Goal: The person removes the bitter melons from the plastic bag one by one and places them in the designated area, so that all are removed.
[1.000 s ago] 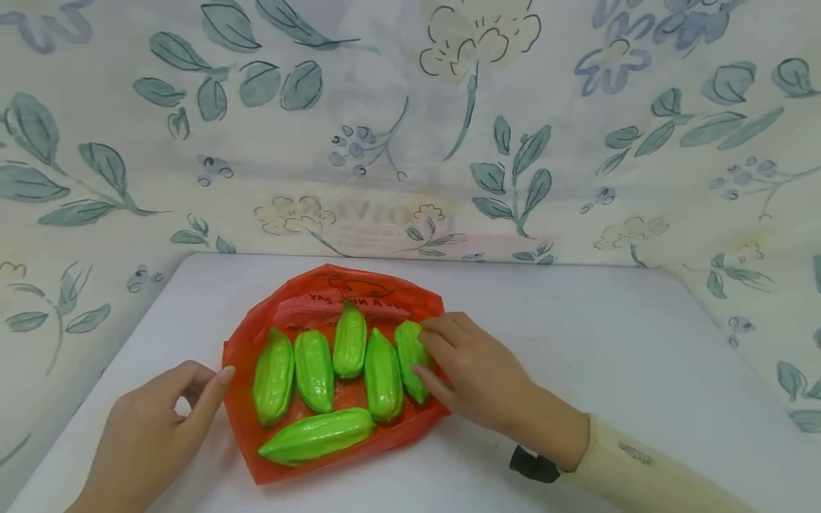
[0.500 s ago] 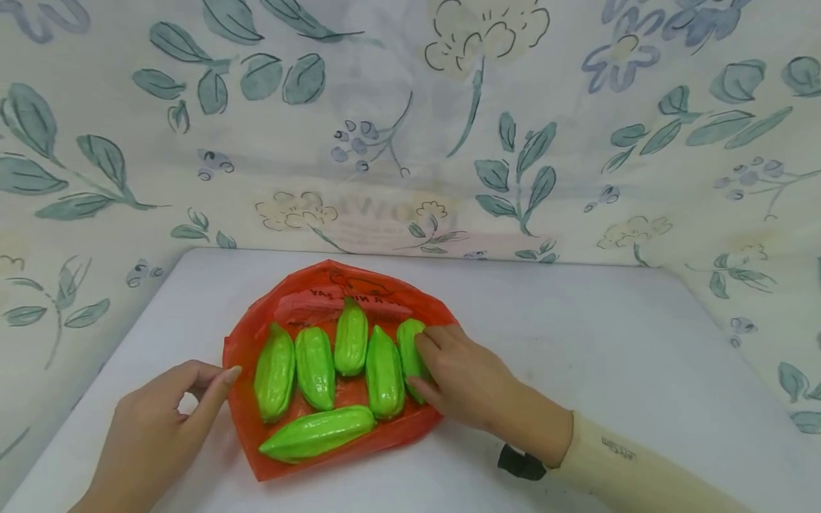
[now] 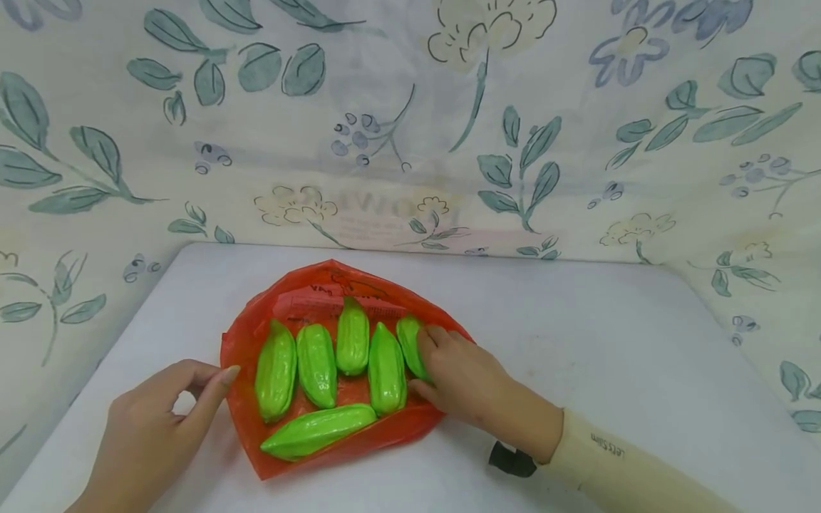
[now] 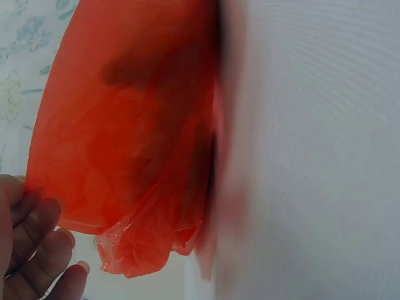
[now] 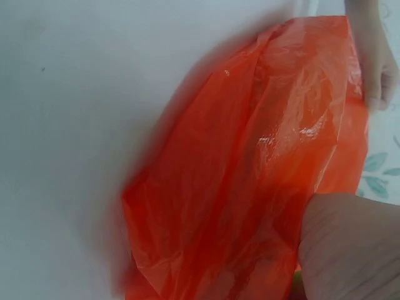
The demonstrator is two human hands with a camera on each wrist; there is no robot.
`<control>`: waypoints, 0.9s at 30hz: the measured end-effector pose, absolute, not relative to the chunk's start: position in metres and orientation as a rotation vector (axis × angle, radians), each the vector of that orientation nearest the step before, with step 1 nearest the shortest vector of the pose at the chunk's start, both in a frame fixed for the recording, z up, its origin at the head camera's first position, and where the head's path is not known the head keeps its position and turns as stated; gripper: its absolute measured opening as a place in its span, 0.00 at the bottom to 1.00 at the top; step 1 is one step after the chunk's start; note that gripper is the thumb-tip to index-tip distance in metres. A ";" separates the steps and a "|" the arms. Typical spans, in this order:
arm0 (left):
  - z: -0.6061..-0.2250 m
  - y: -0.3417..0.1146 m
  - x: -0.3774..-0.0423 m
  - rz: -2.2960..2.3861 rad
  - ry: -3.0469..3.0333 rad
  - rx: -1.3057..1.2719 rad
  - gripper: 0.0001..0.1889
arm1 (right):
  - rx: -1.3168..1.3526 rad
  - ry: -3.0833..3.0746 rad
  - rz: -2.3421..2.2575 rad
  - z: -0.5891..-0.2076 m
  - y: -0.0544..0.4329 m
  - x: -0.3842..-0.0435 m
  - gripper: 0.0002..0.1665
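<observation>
A red plastic bag (image 3: 349, 456) lies spread open on the table, with several glossy green star fruits (image 3: 353, 338) inside. Four stand roughly lengthwise and one (image 3: 321, 431) lies crosswise at the front. My left hand (image 3: 150, 420) pinches the bag's left edge between thumb and finger; the left wrist view shows the fingers (image 4: 45, 228) at that edge. Inside the right edge, my right hand (image 3: 471, 377) grips the rightmost star fruit (image 3: 410, 345), its lower part hidden by the fingers. In the right wrist view, the bag's outer side (image 5: 231, 181) covers most of the fruit.
The white table (image 3: 577, 335) extends to the right of the bag. A flower-and-leaf patterned cloth (image 3: 410, 128) hangs behind and beside it. A dark strip (image 3: 512, 459) shows under the right wrist.
My right hand has shifted slightly left and farther over the rightmost star fruit, and the bag's right edge now reaches behind it. My left hand keeps its pinch.
</observation>
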State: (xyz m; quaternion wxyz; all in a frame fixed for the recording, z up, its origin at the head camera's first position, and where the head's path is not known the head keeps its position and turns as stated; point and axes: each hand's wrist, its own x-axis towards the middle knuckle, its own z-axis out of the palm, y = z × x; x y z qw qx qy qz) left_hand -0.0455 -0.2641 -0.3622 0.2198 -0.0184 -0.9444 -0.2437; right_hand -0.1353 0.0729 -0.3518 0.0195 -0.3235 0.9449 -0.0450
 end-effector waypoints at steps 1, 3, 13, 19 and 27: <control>-0.362 -0.264 -0.045 -0.678 -2.601 -0.052 0.08 | -1.004 2.941 -0.132 -0.352 0.073 -0.135 0.37; -0.363 -0.264 -0.044 -0.679 -2.593 -0.048 0.08 | -1.004 2.958 -0.114 -0.352 0.072 -0.134 0.38; -0.363 -0.266 -0.043 -0.706 -2.714 0.012 0.09 | -0.993 2.973 -0.068 -0.353 0.073 -0.130 0.36; -0.364 -0.266 -0.044 -0.670 -2.725 -0.007 0.12 | -1.014 2.985 -0.158 -0.352 0.077 -0.129 0.35; -0.367 -0.267 -0.044 -0.687 -2.667 -0.043 0.14 | -1.039 3.017 -0.256 -0.349 0.082 -0.126 0.35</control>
